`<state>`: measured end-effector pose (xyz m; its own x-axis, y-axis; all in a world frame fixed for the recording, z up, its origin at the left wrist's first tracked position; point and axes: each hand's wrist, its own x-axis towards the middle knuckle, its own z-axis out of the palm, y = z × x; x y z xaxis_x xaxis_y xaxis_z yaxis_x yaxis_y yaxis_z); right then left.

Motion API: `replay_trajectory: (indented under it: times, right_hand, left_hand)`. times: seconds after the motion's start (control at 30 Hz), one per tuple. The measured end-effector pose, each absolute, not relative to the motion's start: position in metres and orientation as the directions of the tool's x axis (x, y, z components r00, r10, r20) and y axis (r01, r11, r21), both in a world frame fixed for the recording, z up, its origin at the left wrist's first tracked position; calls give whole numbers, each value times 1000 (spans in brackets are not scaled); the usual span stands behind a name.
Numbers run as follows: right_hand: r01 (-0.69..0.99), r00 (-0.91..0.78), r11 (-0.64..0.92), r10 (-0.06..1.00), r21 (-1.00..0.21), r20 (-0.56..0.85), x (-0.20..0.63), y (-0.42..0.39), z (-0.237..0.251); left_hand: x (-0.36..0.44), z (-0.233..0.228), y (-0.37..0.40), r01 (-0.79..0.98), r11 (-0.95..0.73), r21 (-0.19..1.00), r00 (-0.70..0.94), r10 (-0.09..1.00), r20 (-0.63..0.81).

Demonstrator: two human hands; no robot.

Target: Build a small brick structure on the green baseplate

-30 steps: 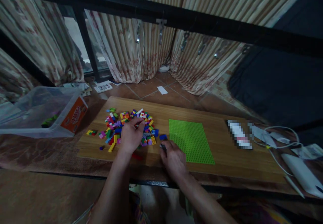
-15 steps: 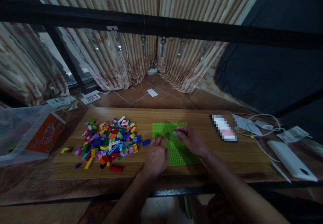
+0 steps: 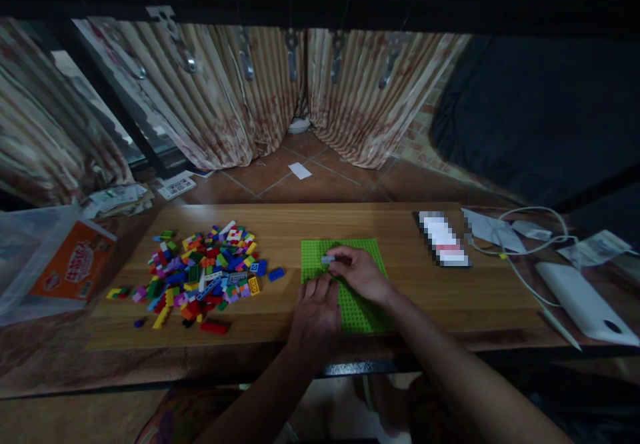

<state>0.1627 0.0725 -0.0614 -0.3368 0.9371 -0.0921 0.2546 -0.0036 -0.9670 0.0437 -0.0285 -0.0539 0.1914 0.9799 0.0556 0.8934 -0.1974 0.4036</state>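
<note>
So my right hand has a small grey brick pinched at the fingertips, sitting right over the far-left part of the green baseplate. The brick's long side runs left-right, lined up with the plate's far edge as far as I can tell, though it's dim and I can't say whether it's actually touching the studs or just above them.

My left hand isn't holding anything. It's lying flat with the fingers loosely spread on the near-left corner of the plate, half on the wooden board. So the brick is just beyond and slightly right of my left fingers, and the right hand is clearly the closer one, since it's already on it.

The loose brick pile is off to the left, well apart from both hands, with one blue brick between the pile and the plate. A white power bank and its cable lie far right.
</note>
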Motion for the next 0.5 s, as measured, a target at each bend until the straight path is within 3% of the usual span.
replay_trajectory:
  times: [0.2,0.3,0.5]
  right_hand:
    - [642,-366,304,928,-704,67,166,73,-50]
    - [680,-421,380,903,-627,90,168,73,-46]
    - [690,-440,414,891,-594,110,167,71,-49]
  left_hand:
    - [40,-49,-27,863,-184,471,177,982,59]
    - [32,-44,-22,836,-157,526,150,987,57]
    - [11,-37,-9,808,-17,589,8,1000,17]
